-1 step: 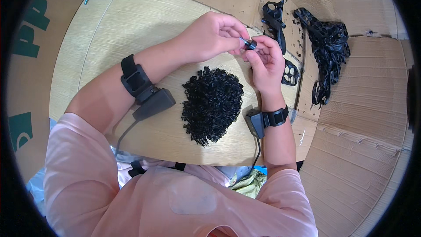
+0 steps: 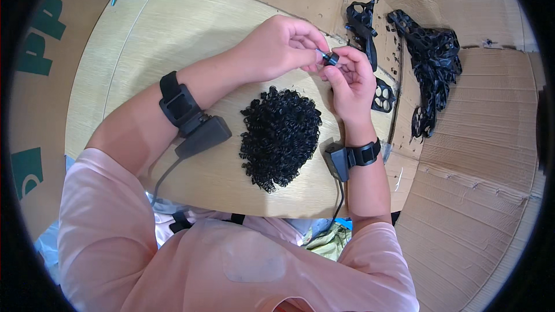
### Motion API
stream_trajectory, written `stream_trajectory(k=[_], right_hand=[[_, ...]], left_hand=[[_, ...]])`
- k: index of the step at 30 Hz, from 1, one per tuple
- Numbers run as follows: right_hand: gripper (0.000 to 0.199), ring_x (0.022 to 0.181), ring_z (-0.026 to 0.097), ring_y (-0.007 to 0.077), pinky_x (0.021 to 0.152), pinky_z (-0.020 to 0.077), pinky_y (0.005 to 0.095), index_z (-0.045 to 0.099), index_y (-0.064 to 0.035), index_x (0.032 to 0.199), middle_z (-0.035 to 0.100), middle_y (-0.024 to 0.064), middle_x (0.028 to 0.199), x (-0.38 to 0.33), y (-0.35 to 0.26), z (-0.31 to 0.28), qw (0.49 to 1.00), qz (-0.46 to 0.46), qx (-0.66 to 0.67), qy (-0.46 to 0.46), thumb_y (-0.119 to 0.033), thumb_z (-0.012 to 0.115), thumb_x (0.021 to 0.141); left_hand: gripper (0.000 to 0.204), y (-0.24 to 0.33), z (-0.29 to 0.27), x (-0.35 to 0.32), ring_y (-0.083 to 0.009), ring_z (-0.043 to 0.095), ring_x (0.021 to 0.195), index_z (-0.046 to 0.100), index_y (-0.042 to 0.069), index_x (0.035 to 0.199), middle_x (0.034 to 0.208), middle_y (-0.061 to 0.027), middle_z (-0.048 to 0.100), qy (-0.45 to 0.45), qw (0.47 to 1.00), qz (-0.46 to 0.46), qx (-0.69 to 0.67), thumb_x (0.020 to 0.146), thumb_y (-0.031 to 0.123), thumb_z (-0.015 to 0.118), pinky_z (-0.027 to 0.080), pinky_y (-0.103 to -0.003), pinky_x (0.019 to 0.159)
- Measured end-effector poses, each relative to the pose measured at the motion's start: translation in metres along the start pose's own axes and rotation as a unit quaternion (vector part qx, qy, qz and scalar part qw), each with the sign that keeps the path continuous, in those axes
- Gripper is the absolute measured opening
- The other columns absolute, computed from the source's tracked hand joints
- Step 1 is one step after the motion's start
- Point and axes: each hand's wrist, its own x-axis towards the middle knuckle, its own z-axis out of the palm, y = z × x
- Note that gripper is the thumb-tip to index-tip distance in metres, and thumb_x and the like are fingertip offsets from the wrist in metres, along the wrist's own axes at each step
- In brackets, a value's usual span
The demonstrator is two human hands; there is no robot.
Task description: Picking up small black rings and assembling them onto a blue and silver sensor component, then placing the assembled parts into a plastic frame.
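Nothing appreciable is seen to have shifted since the earlier frame: both hands are held in the same place above the far edge of the round pale wooden board [image 2: 144,52]. From the head view, the left hand [image 2: 277,46] is closed with its fingertips pinched on a small black cylindrical plastic part with a light tip [image 2: 329,58], and the right hand [image 2: 352,84] is curled about the same part from the other side, thumb and forefinger pressed to it. The part is thus held between both hands, just beyond the loose heap of small black curled plastic rings [image 2: 280,136] lying on the board. It appears dark, short and knob-like; finer detail is too small to be told. For the fitting to be done well, the part should be kept steady by one hand while the other is turned squarely, so that nothing is dropped into the heap. Tangled black plastic frames [image 2: 430,63] are laid on the brown corrugated cardboard [image 2: 474,196] to the right.
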Motion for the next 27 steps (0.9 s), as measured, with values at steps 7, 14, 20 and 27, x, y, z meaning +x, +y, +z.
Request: stream_trajectory(k=[7, 14, 20, 27], right_hand=[[0.034, 0.088, 0.065, 0.0141, 0.079, 0.0515, 0.0242, 0.053, 0.0036, 0.112, 0.066, 0.0100, 0.097, 0.0016, -0.0014, 0.0019, 1.000, -0.005, -0.001, 0.004, 0.006, 0.068, 0.082], [0.036, 0.080, 0.060, 0.0095, 0.073, 0.0494, 0.0213, 0.054, 0.0033, 0.111, 0.063, 0.0058, 0.090, 0.0013, 0.0007, 0.0013, 0.999, -0.008, -0.035, 0.012, 0.005, 0.071, 0.080], [0.036, 0.078, 0.059, 0.0088, 0.072, 0.0490, 0.0207, 0.055, 0.0030, 0.111, 0.062, 0.0052, 0.088, 0.0017, 0.0005, 0.0024, 0.999, -0.023, -0.035, 0.010, 0.004, 0.072, 0.079], [0.035, 0.077, 0.059, 0.0088, 0.070, 0.0490, 0.0204, 0.057, 0.0031, 0.110, 0.061, 0.0048, 0.086, 0.0013, 0.0014, 0.0016, 0.998, -0.037, -0.059, 0.007, 0.003, 0.073, 0.079]], left_hand=[[0.020, -0.0015, 0.0003, 0.0015, -0.0146, 0.066, 0.077, 0.064, -0.006, 0.103, 0.088, -0.0113, 0.068, 0.012, 1.000, 0.009, -0.009, 0.086, 0.004, 0.061, 0.054, -0.027, 0.073], [0.018, -0.0040, 0.0012, 0.0029, -0.0152, 0.067, 0.074, 0.064, -0.006, 0.100, 0.085, -0.0125, 0.068, 0.024, 1.000, 0.005, -0.018, 0.086, 0.005, 0.063, 0.055, -0.026, 0.070], [0.018, -0.0037, 0.0014, 0.0023, -0.0150, 0.067, 0.074, 0.065, -0.006, 0.100, 0.085, -0.0124, 0.068, 0.029, 1.000, 0.007, 0.000, 0.086, 0.005, 0.063, 0.055, -0.026, 0.069], [0.018, -0.0067, 0.0007, 0.0032, -0.0145, 0.067, 0.073, 0.065, -0.005, 0.100, 0.084, -0.0118, 0.069, 0.027, 0.999, 0.016, 0.004, 0.085, 0.006, 0.065, 0.055, -0.025, 0.068]])
